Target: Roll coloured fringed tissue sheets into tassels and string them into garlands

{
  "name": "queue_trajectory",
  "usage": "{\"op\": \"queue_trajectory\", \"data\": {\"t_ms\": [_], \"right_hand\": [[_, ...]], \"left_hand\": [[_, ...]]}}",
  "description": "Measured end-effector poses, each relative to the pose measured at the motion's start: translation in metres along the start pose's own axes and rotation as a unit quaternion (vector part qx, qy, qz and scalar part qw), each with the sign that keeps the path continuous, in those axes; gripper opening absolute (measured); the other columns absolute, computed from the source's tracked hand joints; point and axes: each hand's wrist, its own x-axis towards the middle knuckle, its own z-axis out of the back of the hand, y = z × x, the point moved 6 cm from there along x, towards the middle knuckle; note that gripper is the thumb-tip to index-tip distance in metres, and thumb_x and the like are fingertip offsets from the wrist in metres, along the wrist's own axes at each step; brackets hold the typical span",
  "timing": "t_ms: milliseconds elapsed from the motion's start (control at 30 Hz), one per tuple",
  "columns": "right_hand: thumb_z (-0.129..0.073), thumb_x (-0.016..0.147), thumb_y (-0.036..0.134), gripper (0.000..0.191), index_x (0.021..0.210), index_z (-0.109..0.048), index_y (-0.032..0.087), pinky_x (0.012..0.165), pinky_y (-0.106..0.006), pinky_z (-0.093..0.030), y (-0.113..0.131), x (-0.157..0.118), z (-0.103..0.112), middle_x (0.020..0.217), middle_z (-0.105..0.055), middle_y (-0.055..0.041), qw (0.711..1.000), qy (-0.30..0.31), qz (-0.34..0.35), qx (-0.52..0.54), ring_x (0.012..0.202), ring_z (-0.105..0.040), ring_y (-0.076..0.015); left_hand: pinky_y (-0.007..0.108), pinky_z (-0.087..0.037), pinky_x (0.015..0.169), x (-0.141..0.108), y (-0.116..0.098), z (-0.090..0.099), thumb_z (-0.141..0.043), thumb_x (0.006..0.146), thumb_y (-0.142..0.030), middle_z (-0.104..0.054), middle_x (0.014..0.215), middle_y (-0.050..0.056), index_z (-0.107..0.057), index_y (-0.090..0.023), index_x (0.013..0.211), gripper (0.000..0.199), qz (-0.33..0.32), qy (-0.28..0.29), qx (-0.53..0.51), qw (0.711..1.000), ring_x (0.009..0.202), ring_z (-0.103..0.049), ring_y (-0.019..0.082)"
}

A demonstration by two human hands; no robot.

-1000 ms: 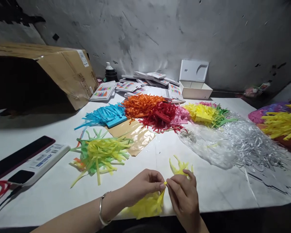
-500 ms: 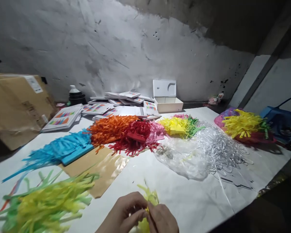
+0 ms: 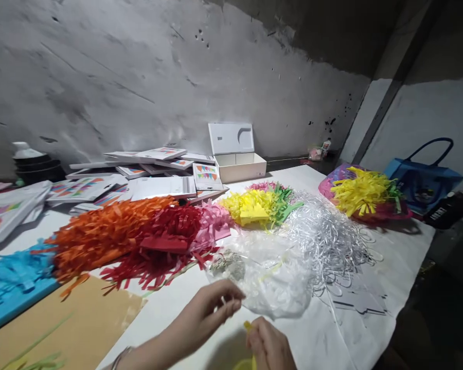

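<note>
My right hand [image 3: 270, 345] is closed on a yellow tissue-paper tassel [image 3: 247, 364]; its twisted top pokes out above the fingers, and the lower part runs off the bottom edge. My left hand [image 3: 216, 311] hovers just above and left of it, fingers curled, with a small gap between thumb and fingertips and nothing visible in them. Beyond the left fingertips lies a crumpled clear plastic bag [image 3: 275, 288] with dull silvery bits [image 3: 228, 264] inside. To its right spreads a tangled heap of silver-white string [image 3: 327, 239].
Fringed paper bundles cross the white-covered table: blue [image 3: 17, 280], orange [image 3: 104, 231], red [image 3: 165, 234], pink [image 3: 214, 221] and yellow [image 3: 254, 208]. Behind stand flat printed boxes [image 3: 88, 187] and an open white box [image 3: 241, 167]. A blue bag [image 3: 420, 177] is far right.
My left hand has come off the yellow tassel and moved up and forward. My right hand keeps hold of it. The view has swung right and closer to the table.
</note>
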Motion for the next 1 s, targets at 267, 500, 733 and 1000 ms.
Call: {"op": "queue_trajectory", "data": {"t_ms": [267,500,733,1000], "right_hand": [[-0.024,0.109,0.040,0.046,0.076,-0.053,0.025,0.053,-0.023,-0.039,-0.034,0.023,-0.012,0.065,-0.062,0.0023,0.999,-0.006,0.026,-0.029,0.057,-0.061,-0.0134],[-0.016,0.109,0.047,0.054,0.076,-0.054,0.026,0.052,-0.025,-0.038,-0.048,0.008,-0.023,0.064,-0.062,0.0015,0.997,-0.032,0.037,-0.059,0.055,-0.060,-0.0146],[-0.033,0.108,0.035,0.035,0.083,-0.056,0.025,0.054,-0.023,-0.042,-0.037,0.016,0.009,0.067,-0.062,0.0025,0.998,-0.054,0.004,-0.015,0.059,-0.060,-0.0137],[-0.040,0.101,0.015,0.020,0.089,-0.054,0.022,0.061,-0.023,-0.045,0.018,0.020,0.034,0.072,-0.056,0.0006,0.995,-0.054,0.089,-0.004,0.064,-0.057,-0.0137]], "left_hand": [[0.030,-0.048,0.076,0.143,0.030,-0.052,-0.054,0.085,-0.011,-0.071,0.088,0.011,-0.075,-0.015,0.082,0.021,-0.067,0.064,0.155,0.983,0.078,-0.062,0.021],[0.031,-0.046,0.080,0.154,0.036,-0.073,-0.056,0.084,-0.014,-0.062,0.079,0.007,-0.059,-0.017,0.064,0.021,-0.062,0.100,0.127,0.985,0.081,-0.055,0.021],[0.026,-0.045,0.058,0.108,0.027,-0.039,-0.065,0.083,-0.033,-0.060,0.069,0.002,-0.062,-0.016,0.085,0.018,0.056,0.081,-0.112,0.989,0.061,-0.054,0.014],[0.024,-0.047,0.053,0.002,0.011,-0.027,-0.087,0.068,-0.049,-0.059,0.065,-0.001,-0.064,-0.013,0.081,0.044,0.158,0.032,-0.367,0.916,0.054,-0.054,0.010]]}}
